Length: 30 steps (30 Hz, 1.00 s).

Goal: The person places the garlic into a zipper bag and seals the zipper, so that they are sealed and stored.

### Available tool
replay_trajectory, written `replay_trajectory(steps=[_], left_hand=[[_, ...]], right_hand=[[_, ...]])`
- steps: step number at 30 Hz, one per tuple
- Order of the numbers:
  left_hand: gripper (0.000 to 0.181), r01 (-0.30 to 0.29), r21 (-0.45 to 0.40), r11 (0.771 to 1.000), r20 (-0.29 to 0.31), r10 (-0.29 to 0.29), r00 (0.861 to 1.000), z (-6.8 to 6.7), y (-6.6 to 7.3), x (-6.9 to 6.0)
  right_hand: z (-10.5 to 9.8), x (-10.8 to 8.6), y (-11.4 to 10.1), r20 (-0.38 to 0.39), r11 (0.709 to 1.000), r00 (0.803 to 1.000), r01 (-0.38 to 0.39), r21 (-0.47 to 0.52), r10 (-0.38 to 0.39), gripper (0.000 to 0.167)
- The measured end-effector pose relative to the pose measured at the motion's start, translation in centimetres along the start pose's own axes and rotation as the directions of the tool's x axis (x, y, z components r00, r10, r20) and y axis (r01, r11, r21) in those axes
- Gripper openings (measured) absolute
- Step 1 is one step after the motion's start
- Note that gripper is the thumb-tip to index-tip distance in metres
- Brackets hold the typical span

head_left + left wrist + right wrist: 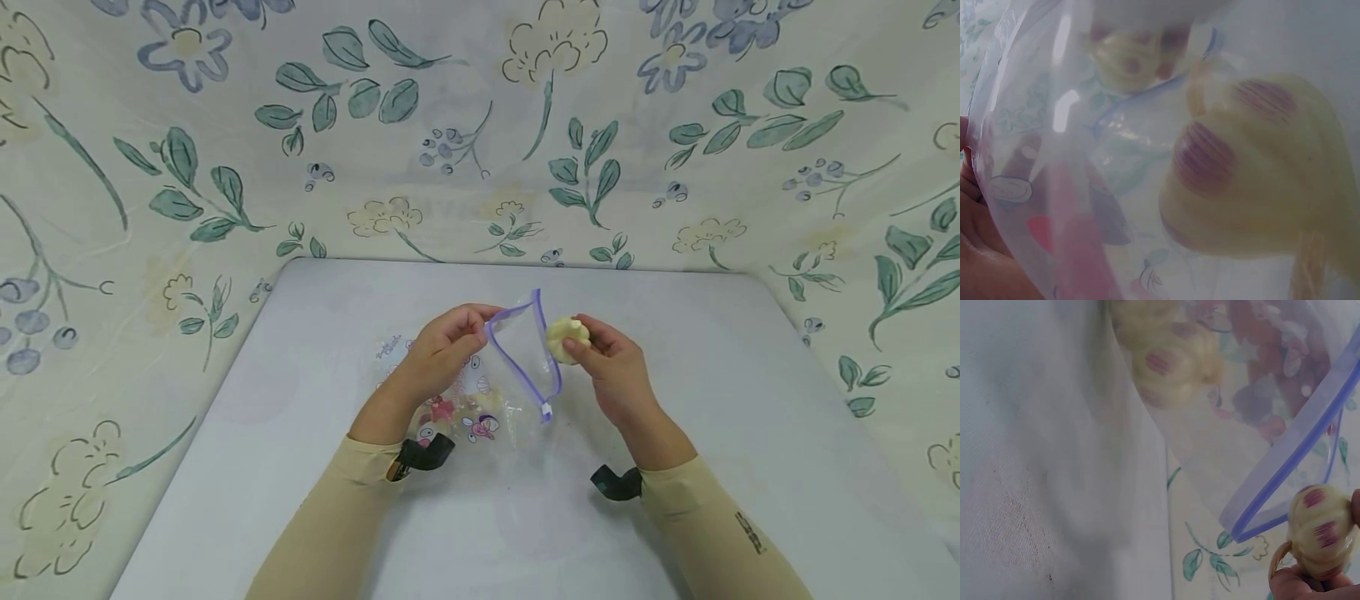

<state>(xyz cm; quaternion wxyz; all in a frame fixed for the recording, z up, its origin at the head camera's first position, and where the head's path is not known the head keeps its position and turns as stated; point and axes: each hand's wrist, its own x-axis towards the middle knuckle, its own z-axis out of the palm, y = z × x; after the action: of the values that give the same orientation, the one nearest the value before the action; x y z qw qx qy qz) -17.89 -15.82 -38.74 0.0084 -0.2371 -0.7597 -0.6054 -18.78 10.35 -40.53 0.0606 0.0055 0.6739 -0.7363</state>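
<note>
A clear zip bag (517, 408) with a purple edge, a white slider (546, 411) and printed cartoon figures lies on its side, its mouth spread toward the right. My left hand (446, 354) pinches the far side of that mouth. Between the thumb and fingers of my right hand (622, 375) is a cream garlic bulb (564, 340), held right at the bag's opening. Purple patches and a short stem show on this bulb in the right wrist view. Inside the bag is more cream garlic (1260, 181) with purple marks, blurred through the plastic.
A white table (300, 400) lies under the hands and bag. Floral cloth (465, 125) rises behind the table and along both sides. Each wrist carries a small black camera mount (617, 483).
</note>
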Motion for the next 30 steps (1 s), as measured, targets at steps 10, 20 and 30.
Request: replay_trajectory(steps=[10,20,30], left_hand=[[0.011,0.001,0.001,1.000,-0.002,-0.001,1.000,0.03,0.01,0.04],[0.011,0.013,0.009,1.000,-0.004,-0.013,1.000,0.01,0.19,0.01],[0.011,0.017,0.010,1.000,-0.002,-0.017,1.000,0.08,0.11,-0.05]], right_hand=[[0.12,-0.06,0.16,0.013,1.000,1.000,-0.013,-0.017,0.013,0.053],[0.39,0.04,0.49,0.039,1.000,0.999,0.008,0.000,-0.008,0.053],[0.56,0.07,0.59,0.039,1.000,0.999,0.007,-0.003,-0.007,0.055]])
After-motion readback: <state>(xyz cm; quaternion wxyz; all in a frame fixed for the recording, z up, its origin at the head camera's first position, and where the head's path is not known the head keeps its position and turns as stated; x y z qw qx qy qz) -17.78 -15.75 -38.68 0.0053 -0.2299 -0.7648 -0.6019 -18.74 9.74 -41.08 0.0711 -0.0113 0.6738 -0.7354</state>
